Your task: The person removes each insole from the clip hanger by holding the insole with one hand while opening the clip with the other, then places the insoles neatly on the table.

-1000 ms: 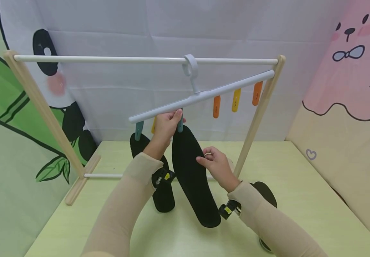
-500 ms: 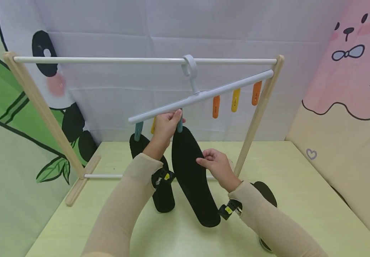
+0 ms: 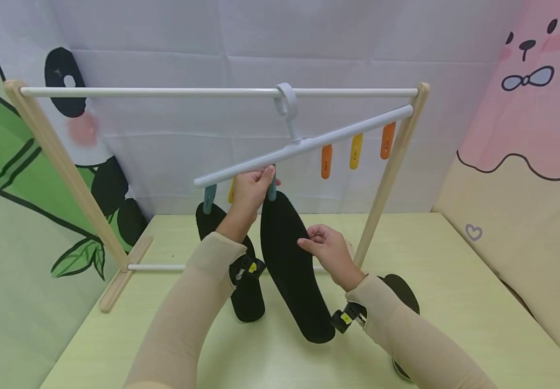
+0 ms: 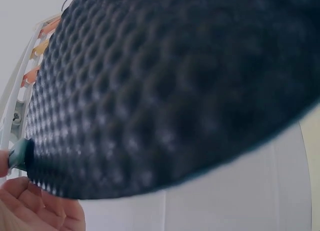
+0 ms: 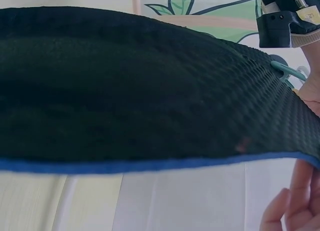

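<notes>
Two black insoles hang from the left half of a tilted white hanger (image 3: 309, 145) by teal clips. My left hand (image 3: 248, 194) pinches the teal clip (image 3: 272, 190) at the top of the nearer insole (image 3: 289, 270); in the left wrist view this clip (image 4: 19, 153) bites the dimpled underside of the insole (image 4: 125, 91). My right hand (image 3: 330, 251) pinches that insole's right edge, thumb on the front face, fingers mostly hidden behind. The other insole (image 3: 248, 302) hangs behind my left wrist from the outer teal clip (image 3: 209, 199). Blue edging runs along the insole (image 5: 125, 166) in the right wrist view.
A white rod (image 3: 163, 92) on wooden posts (image 3: 68, 178) carries the hanger's hook (image 3: 288, 102). Orange (image 3: 326, 162) and yellow (image 3: 356, 151) clips hang on the right half. A dark shoe-shaped item (image 3: 401, 292) lies on the pale table (image 3: 479, 324), partly behind my right sleeve.
</notes>
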